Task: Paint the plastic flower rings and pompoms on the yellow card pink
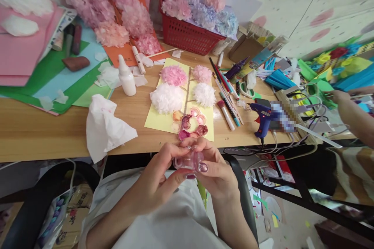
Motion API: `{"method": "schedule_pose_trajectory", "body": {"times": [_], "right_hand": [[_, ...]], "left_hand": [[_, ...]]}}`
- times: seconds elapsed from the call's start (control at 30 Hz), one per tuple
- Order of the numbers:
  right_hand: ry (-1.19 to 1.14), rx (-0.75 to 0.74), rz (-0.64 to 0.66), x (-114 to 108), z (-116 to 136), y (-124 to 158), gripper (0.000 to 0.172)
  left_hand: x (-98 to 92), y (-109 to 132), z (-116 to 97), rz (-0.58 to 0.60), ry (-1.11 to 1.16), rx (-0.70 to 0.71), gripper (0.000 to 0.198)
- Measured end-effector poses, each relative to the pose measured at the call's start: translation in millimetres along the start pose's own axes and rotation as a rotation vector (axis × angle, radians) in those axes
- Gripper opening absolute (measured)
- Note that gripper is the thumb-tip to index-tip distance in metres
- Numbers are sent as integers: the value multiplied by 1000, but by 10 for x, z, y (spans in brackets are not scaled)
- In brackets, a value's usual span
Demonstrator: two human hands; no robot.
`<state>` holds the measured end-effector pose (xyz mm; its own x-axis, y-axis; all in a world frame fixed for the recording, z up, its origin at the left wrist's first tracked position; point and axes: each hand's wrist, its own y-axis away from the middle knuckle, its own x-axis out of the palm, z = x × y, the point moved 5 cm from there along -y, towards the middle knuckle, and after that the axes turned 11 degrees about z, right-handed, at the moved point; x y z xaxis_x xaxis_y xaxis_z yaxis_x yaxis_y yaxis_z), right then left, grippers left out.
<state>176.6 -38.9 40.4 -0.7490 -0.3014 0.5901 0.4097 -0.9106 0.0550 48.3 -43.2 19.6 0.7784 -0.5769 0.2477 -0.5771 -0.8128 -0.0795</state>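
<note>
A small clear jar with a pinkish tint (pixel 188 160) is held between both hands, just off the table's front edge and above the lap. My left hand (pixel 168 171) closes on its left side, thumb below and fingers on top. From the right, my right hand (pixel 217 171) grips the same jar with thumb and fingers. Beyond the hands, several small round pots of pink, red and orange colour (pixel 186 121) sit on the yellow card (pixel 154 120). That card also carries white tissue flowers (pixel 166 98) and pink ones (pixel 174 75) beside a brown stem.
To the left are a crumpled tissue (pixel 106 126) and a white glue bottle (pixel 127 81). A makeup brush (pixel 226 116), pens and a blue glue gun (pixel 261 116) lie right. Behind stands a red basket (pixel 189 39) of paper flowers. Another person's arm (pixel 355 118) reaches in at right.
</note>
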Motion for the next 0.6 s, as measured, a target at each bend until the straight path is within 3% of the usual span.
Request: {"method": "schedule_pose_trajectory", "body": {"times": [0.17, 0.3, 0.37, 0.47, 0.6], "right_hand": [[75, 23, 26, 20, 41, 6, 24], [68, -13, -96, 7, -46, 39, 16], [22, -17, -119, 12, -106, 81, 23], [-93, 25, -53, 41, -174, 159, 42], [-183, 106, -88, -4, -184, 261, 46]], "left_hand": [[12, -88, 98, -28, 241, 11, 20], [3, -62, 141, -36, 241, 5, 17], [-14, -20, 123, -34, 146, 16, 14], [-29, 14, 2, -25, -170, 132, 25], [43, -63, -136, -42, -490, 282, 37]]}}
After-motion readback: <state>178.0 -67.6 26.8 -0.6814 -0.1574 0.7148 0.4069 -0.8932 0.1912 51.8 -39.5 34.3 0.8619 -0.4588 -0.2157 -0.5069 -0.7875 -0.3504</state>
